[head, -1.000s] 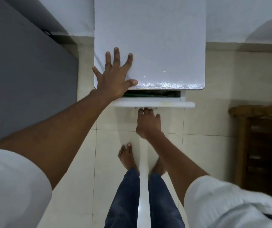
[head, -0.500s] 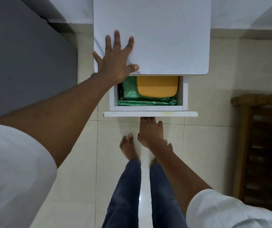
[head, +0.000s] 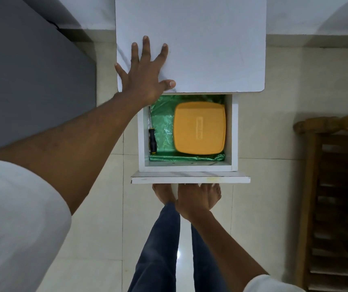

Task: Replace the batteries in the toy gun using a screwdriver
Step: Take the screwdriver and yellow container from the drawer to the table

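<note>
A white drawer (head: 190,179) stands pulled far out of a small white cabinet (head: 206,39). Inside, on a green plastic sheet (head: 164,121), a screwdriver (head: 152,141) with a black and yellow handle lies along the left wall. To its right sits a closed yellow box (head: 199,127). My left hand (head: 145,79) presses flat, fingers spread, on the cabinet top at its front left corner. My right hand (head: 192,200) grips the drawer front from below, its fingers hidden under the panel. No toy gun or batteries are in view.
A grey surface (head: 21,70) fills the left side. A wooden rack (head: 337,175) stands at the right. My bare feet and jeans-clad legs (head: 158,249) are on the tiled floor just in front of the drawer.
My right hand has pulled the drawer from nearly closed to far out, uncovering the screwdriver and yellow box. My left hand has stayed flat on the cabinet top.
</note>
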